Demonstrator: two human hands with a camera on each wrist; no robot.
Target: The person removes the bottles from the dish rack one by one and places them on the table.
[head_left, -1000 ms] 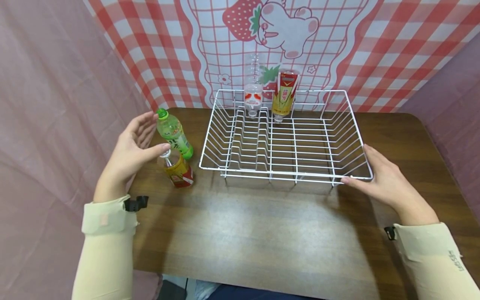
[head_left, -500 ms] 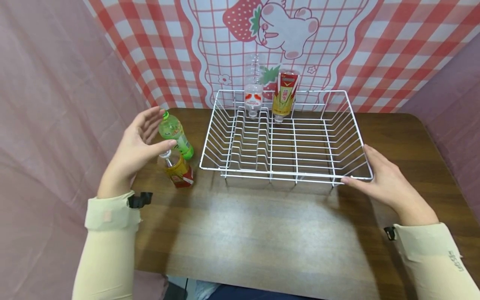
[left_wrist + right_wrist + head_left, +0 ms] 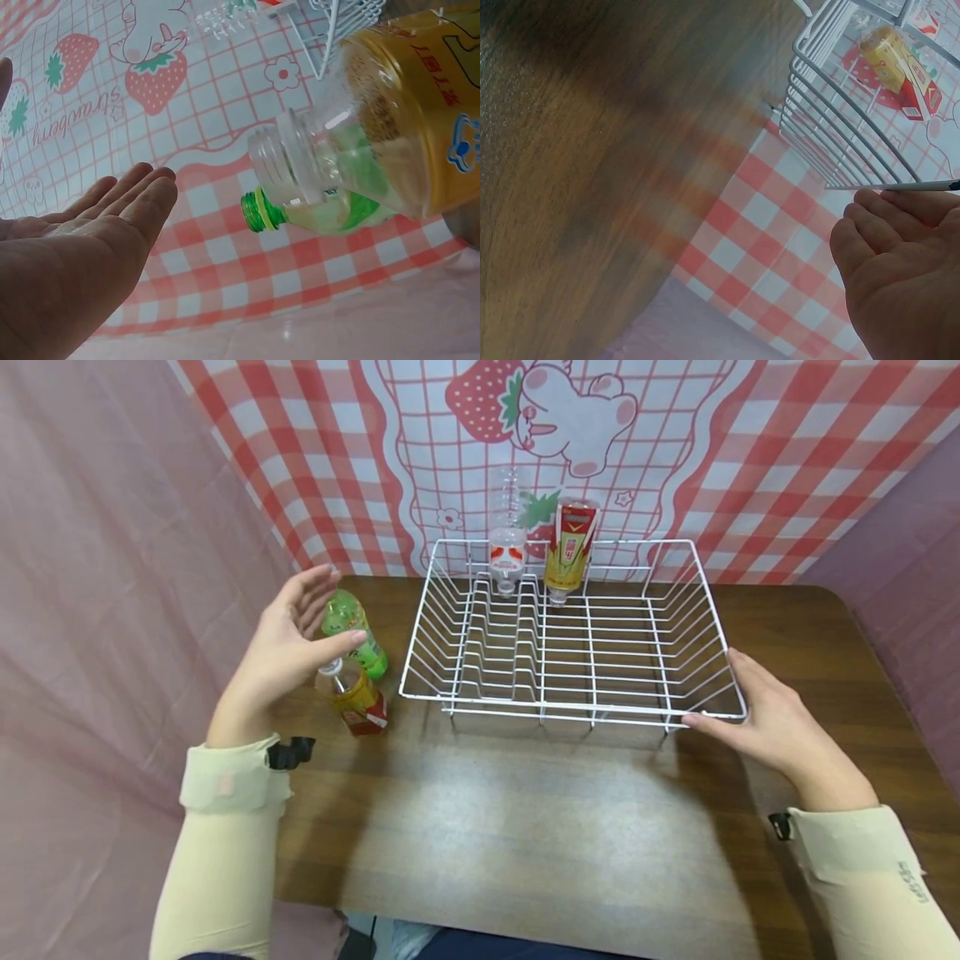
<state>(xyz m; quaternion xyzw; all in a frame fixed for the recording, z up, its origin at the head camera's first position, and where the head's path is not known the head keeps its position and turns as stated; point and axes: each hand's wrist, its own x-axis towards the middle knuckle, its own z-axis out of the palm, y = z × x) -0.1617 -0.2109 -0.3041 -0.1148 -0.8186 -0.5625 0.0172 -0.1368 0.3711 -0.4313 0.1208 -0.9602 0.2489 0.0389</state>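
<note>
My left hand (image 3: 288,647) is at the left of the table, thumb and fingers spread apart, holding nothing. In the head view, it partly covers a green plastic bottle (image 3: 363,652) standing on the table. In front of that stands an uncapped bottle with a yellow and red label (image 3: 360,702); its clear neck (image 3: 277,157) is close in the left wrist view. My right hand (image 3: 780,722) rests against the front right corner of a white wire dish rack (image 3: 592,706), thumb at the front rim and fairly straight fingers along the right side.
Two bottles stand upside down at the rack's back: a clear bottle (image 3: 507,556) and another with a yellow and red label (image 3: 572,547). Behind the wooden table (image 3: 487,810) hangs a red checked cloth (image 3: 315,468); a pink curtain (image 3: 97,610) borders the left.
My left hand has moved a little right and away from me, over the green bottle, now hiding its top. The right hand, the rack and the bottles stay put.
</note>
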